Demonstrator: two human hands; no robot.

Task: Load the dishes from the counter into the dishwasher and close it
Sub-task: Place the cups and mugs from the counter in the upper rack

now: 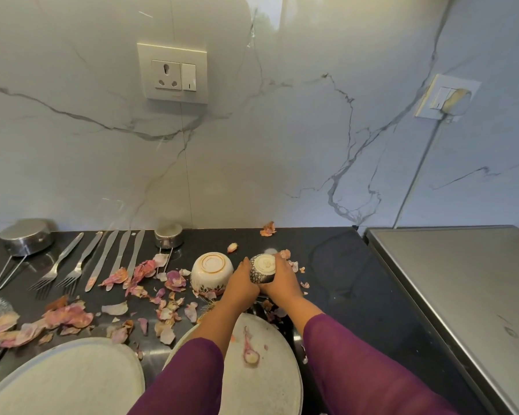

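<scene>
Head view: left grip (242, 281) and right grip (283, 278) together clasp a small upturned dark-patterned ceramic cup (262, 266) over the black counter (342, 265).

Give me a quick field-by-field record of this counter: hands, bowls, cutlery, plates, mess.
left hand: grips the small patterned bowl
right hand: grips the same bowl from the other side
small patterned bowl: upside down
white bowl: upside down on the counter, left of the hands
cutlery: two forks and three knives, side by side at left
plates: two, at the near edge
mess: pink papery peels, scattered
</scene>
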